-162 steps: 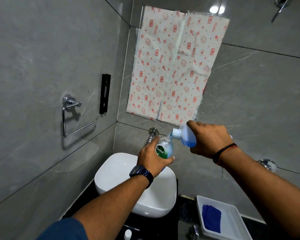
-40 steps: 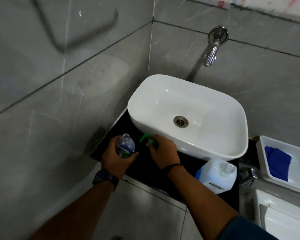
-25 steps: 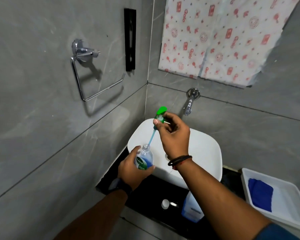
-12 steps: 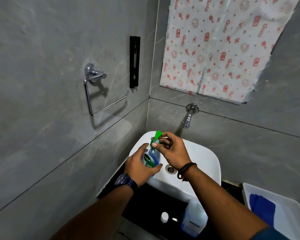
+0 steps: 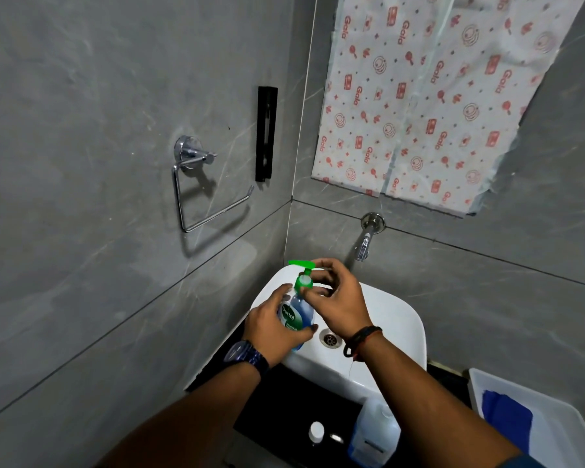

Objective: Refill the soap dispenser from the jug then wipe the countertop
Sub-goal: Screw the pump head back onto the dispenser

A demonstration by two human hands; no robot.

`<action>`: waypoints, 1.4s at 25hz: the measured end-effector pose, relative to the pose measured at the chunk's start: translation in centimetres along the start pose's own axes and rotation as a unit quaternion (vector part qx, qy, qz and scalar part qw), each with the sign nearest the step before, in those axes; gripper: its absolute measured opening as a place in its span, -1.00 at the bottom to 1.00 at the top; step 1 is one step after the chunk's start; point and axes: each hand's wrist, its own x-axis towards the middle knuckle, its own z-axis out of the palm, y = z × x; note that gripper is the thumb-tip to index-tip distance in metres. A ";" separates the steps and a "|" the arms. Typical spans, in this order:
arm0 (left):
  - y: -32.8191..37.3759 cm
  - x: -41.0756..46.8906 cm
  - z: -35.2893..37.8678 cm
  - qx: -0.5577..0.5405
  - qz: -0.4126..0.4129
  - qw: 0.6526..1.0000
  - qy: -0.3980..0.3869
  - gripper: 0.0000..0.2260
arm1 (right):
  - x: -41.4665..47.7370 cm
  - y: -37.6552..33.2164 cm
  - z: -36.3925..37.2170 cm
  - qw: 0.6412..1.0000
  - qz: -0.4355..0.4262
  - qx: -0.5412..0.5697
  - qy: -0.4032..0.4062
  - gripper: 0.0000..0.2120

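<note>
Over the white ceramic basin (image 5: 390, 329), the clear blue-filled soap dispenser bottle (image 5: 298, 317) sits wrapped in the left hand (image 5: 272, 329); right hand (image 5: 338, 304) pinches its green pump collar (image 5: 303, 282), screwing it down. Next, likely: blue cloth (image 5: 505, 415) from the white tray (image 5: 564, 437).

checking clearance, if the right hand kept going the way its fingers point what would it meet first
The right hand points left and slightly up at the green pump, which its fingertips already pinch. Past that, probably the grey side wall, though depth is unclear.
</note>
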 end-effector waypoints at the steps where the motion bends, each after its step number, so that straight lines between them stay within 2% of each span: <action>1: 0.1 -0.1 -0.1 -0.001 0.001 1.000 -0.002 -0.30 | 0.0 -0.1 0.1 1.000 -0.002 -0.009 0.017 -0.61; 4: 0.4 -0.3 -0.4 0.000 -0.001 1.000 -0.006 -0.34 | -0.3 -0.1 0.4 0.998 -0.006 -0.045 0.035 -0.45; 8: 0.8 -0.3 -1.0 0.002 -0.008 1.000 -0.004 -0.22 | -0.4 0.1 0.9 0.999 -0.029 -0.033 0.032 -0.48; 12: 1.2 -0.7 -1.4 -0.006 -0.009 1.000 -0.003 -0.28 | -0.4 -0.2 1.3 0.998 -0.013 -0.039 0.056 -0.37; 15: 1.4 -0.7 -1.6 -0.003 -0.009 1.000 -0.004 -0.17 | -0.4 0.1 1.6 0.999 -0.012 -0.017 0.045 -0.41; 19: 1.7 -0.9 -2.0 -0.006 -0.003 1.000 -0.008 -0.29 | -0.5 -0.3 1.9 0.997 0.008 -0.039 0.069 -0.39; 24: 1.6 -0.6 -2.4 0.004 -0.012 1.000 -0.023 -0.21 | -0.7 -0.1 1.7 1.000 0.007 0.007 0.025 -0.43; 35: 1.8 -0.5 -1.9 -0.002 -0.005 1.000 -0.015 -0.26 | -0.5 0.0 1.6 0.997 0.006 -0.029 0.069 -0.38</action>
